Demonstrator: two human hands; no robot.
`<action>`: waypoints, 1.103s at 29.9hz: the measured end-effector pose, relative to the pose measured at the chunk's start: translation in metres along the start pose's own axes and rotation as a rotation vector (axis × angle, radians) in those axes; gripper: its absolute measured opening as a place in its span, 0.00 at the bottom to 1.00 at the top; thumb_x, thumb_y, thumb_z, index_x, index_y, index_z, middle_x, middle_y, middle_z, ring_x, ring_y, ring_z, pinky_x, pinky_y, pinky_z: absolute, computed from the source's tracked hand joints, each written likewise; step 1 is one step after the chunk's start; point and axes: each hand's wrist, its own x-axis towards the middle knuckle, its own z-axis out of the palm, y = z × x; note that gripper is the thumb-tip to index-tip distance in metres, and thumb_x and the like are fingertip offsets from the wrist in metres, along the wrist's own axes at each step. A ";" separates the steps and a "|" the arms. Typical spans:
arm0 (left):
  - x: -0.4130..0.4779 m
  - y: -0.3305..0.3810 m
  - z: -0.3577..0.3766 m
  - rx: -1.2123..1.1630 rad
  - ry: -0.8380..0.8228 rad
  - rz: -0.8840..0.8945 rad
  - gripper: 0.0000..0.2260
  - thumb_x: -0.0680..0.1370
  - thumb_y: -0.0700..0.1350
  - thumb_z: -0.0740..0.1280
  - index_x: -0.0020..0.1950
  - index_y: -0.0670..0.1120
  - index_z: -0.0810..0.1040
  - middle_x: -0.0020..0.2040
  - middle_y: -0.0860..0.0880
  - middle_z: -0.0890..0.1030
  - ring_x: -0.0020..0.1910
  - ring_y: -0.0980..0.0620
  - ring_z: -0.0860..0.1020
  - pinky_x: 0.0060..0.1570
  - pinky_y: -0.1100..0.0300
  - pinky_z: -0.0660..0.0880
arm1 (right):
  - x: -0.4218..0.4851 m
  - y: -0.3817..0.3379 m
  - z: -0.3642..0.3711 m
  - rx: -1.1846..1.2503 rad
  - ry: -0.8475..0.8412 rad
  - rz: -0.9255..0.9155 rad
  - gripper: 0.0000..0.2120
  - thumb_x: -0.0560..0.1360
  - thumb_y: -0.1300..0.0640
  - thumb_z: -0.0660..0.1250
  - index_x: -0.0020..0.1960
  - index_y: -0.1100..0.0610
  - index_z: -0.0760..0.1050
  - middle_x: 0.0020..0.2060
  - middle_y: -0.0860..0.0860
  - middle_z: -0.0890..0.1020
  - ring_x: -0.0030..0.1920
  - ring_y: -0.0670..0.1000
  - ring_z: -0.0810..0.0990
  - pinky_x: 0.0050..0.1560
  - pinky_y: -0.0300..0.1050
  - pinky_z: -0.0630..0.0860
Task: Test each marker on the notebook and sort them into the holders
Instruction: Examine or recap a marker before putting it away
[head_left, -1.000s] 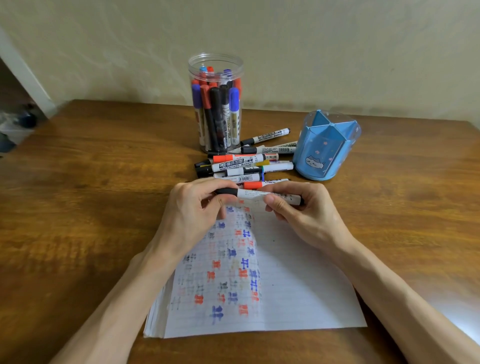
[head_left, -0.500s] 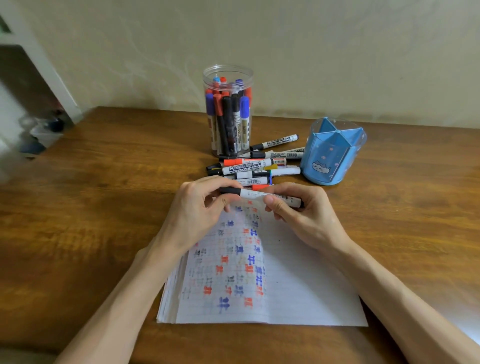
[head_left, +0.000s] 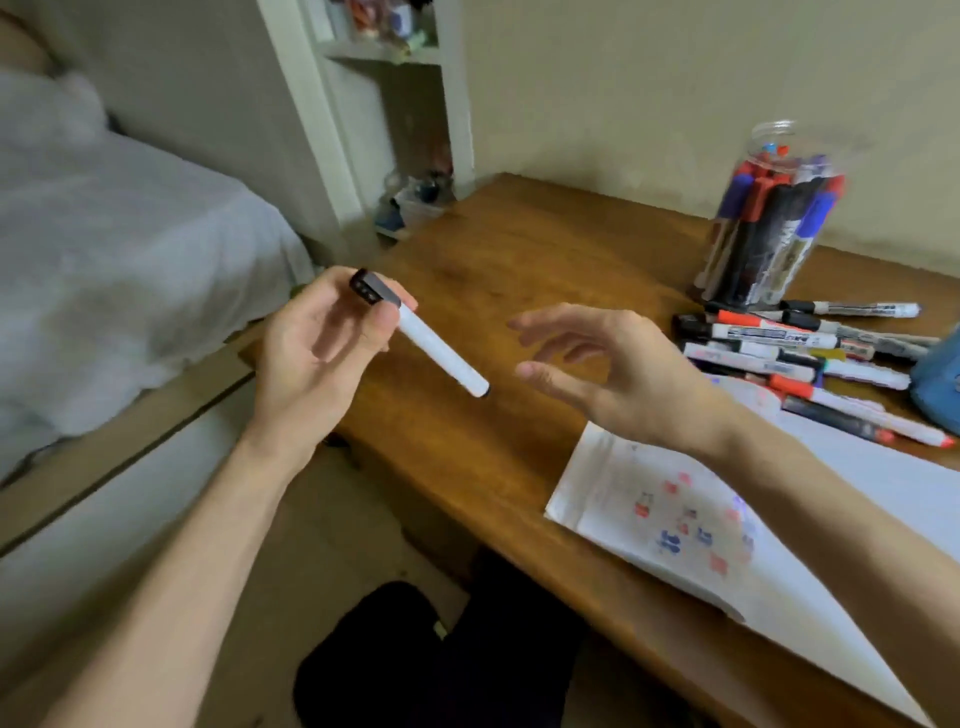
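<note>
My left hand (head_left: 317, 353) pinches a white marker with a black cap (head_left: 431, 345) by its capped end, out past the table's left edge. My right hand (head_left: 618, 374) hovers beside it over the table with fingers spread, holding nothing. The notebook (head_left: 779, 566), covered in red and blue test marks, lies at the right. Several loose markers (head_left: 800, 353) are piled beyond it. A clear jar holder (head_left: 769, 218) stands full of markers. Only a sliver of the blue holder (head_left: 940, 384) shows at the right border.
The wooden table (head_left: 519, 291) ends at its left edge below my left hand. A bed with a white sheet (head_left: 119, 260) fills the left side. A white shelf unit (head_left: 384, 104) stands at the back, with clutter on the floor under it.
My head has turned left. Both hands held the marker over the notebook; now only the left holds it, swung out to the table's left edge, and the right has let go.
</note>
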 end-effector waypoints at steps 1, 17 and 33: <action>-0.010 -0.002 -0.015 0.021 0.019 -0.020 0.05 0.84 0.44 0.66 0.56 0.46 0.80 0.54 0.46 0.82 0.50 0.50 0.79 0.55 0.54 0.75 | 0.010 -0.005 0.011 -0.004 -0.030 -0.027 0.20 0.80 0.47 0.72 0.71 0.50 0.78 0.62 0.42 0.83 0.57 0.38 0.82 0.59 0.40 0.81; -0.162 -0.047 -0.107 0.038 0.093 -0.388 0.14 0.79 0.50 0.68 0.58 0.41 0.82 0.55 0.45 0.84 0.58 0.44 0.82 0.59 0.58 0.77 | 0.063 -0.060 0.125 0.037 -0.257 -0.223 0.17 0.82 0.50 0.69 0.71 0.48 0.78 0.65 0.44 0.81 0.59 0.43 0.82 0.61 0.48 0.81; -0.039 -0.010 0.043 -0.064 -0.155 -0.121 0.09 0.80 0.45 0.67 0.55 0.43 0.83 0.49 0.49 0.85 0.51 0.46 0.84 0.50 0.64 0.78 | -0.032 0.015 0.005 -0.036 0.149 0.103 0.12 0.82 0.56 0.71 0.65 0.50 0.83 0.56 0.44 0.86 0.53 0.41 0.84 0.55 0.43 0.82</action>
